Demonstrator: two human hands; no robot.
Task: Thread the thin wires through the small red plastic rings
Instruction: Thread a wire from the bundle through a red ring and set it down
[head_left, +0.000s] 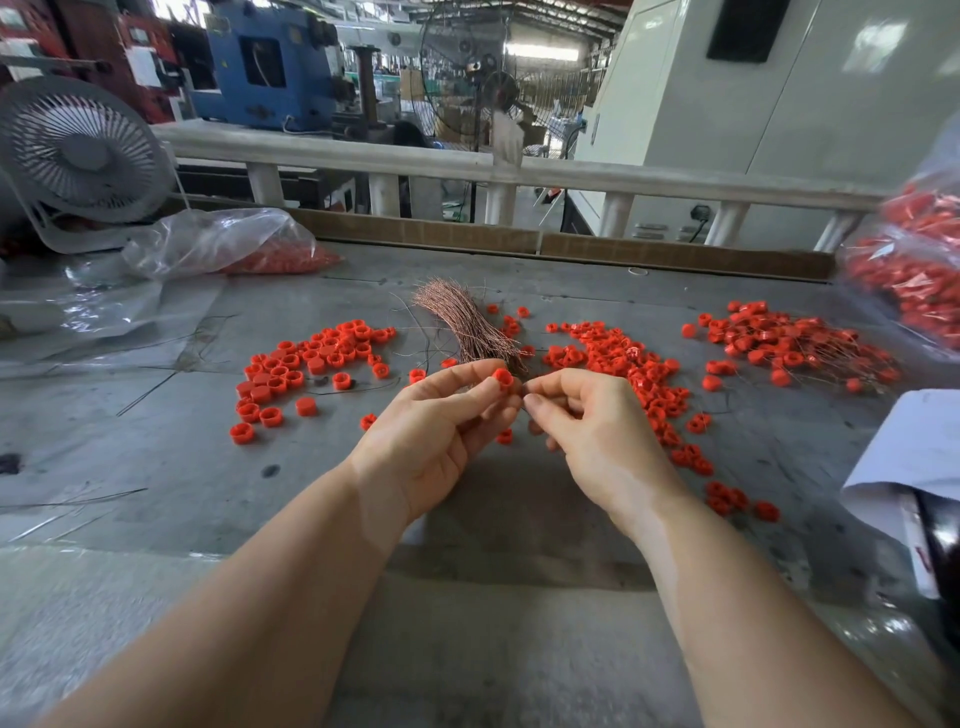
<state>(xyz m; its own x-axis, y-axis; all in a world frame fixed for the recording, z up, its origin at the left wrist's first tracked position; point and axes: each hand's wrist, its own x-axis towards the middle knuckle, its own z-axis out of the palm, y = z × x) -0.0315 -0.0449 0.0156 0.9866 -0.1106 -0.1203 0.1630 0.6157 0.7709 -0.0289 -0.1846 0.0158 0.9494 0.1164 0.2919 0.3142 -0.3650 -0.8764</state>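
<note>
My left hand pinches one small red plastic ring between thumb and fingertips above the grey table. My right hand is right beside it, thumb and forefinger pinched together on a thin wire end close to the ring. The wire itself is barely visible. A bundle of thin copper wires lies on the table just behind my hands. Loose red rings lie in a pile at the left and another pile at the centre right.
Rings with wires through them lie in a heap at the right. Clear bags of red rings sit at the back left and far right. A white fan stands at the back left. Stray wires lie on the table's left side.
</note>
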